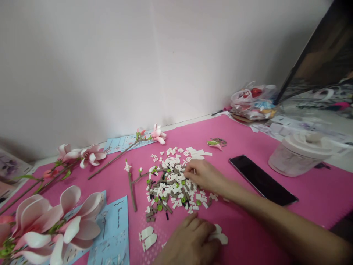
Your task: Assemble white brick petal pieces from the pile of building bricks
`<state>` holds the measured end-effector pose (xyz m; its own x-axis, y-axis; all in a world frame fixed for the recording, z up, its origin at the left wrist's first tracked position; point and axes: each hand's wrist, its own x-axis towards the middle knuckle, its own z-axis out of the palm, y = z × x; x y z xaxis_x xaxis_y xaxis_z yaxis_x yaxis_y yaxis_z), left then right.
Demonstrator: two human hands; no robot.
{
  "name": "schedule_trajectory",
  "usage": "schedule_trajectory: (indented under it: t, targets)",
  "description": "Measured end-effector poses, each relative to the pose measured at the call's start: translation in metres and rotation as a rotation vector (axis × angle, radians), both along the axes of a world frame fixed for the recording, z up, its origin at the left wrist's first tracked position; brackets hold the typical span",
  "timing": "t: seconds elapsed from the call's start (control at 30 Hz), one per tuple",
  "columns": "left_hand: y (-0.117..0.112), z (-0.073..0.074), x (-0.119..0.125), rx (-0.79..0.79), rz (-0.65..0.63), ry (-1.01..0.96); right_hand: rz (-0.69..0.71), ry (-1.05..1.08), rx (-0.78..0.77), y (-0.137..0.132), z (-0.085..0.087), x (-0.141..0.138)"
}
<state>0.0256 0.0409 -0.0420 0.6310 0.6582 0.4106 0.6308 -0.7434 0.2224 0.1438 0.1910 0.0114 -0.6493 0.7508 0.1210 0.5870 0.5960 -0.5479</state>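
Remote log, head view: the right hand (204, 177) sits at the near-right edge of the loose pile of small white, brown and lime-green plastic bricks (172, 187), which lies mid-mat. Its thumb and fingertips (187, 170) are drawn into a narrow pinch among the bricks; I cannot tell whether they hold one. The left hand (187, 243) lies low on the mat, its fingers touching a white petal-shaped brick assembly (219, 237). The fingers partly cover it, so I cannot tell whether it is gripped or only pressed down. Risk noted: a drag through the pile could scatter bricks toward the black smartphone (261, 180) close by on the right, and small round pieces could roll away across the pink mat (317, 198). A slack hold on the assembly could also let it slip or come apart. Two white petal plates (147, 237) lie just left of the left hand, where a wrist sweep could knock them. Containers: a translucent plastic tub with a white lid (299, 154) stands at far right, closed, its contents not legible from here. Behind the mat, a heap of plastic bags (253, 103) holds colored items I cannot identify. Beyond the pile lie a brick branch (131, 191) and a finished pink-and-white brick magnolia (55, 224).
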Motion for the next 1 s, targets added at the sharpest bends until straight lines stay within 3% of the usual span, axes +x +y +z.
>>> schedule_trajectory:
  t: [0.17,0.33,0.47,0.7,1.0]
  targets:
    - [0.000,0.001,0.000,-0.044,-0.002,0.047,-0.105,-0.079,-0.103,0.021,0.007,0.060]
    - [-0.001,0.004,0.004,0.024,0.008,-0.033,-0.106,-0.168,-0.200,0.020,-0.008,0.098]
    - [-0.001,0.007,0.005,0.005,0.036,-0.050,-0.153,-0.151,-0.159,0.011,-0.017,0.101]
    - [-0.001,0.002,0.006,0.093,0.022,-0.101,-0.171,-0.134,-0.054,0.000,-0.017,0.103]
    - [-0.003,0.002,0.005,0.041,0.020,-0.109,-0.193,-0.151,0.028,-0.002,-0.017,0.105]
